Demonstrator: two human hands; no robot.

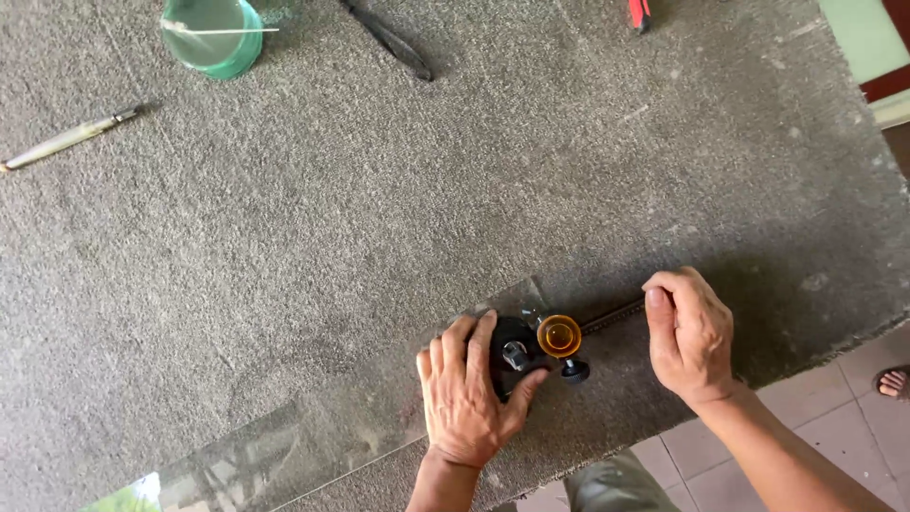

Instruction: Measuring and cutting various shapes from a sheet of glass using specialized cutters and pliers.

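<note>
A clear glass strip (313, 436) lies flat on a grey carpeted table, running from bottom left toward the middle. On its right end sits a black suction-cup cutting tool (517, 353) with an amber round knob (559, 336) and a thin toothed bar (611, 317) reaching right. My left hand (466, 391) presses down on the black base, fingers spread over it. My right hand (690, 334) has its fingers curled around the far end of the bar.
A teal cup (212, 34) with a thin stick across it stands at the back left. A slim pen-like tool (68, 138) lies at the left, a black strap (389, 40) at the back. The table edge (815, 351) drops to tiled floor at right.
</note>
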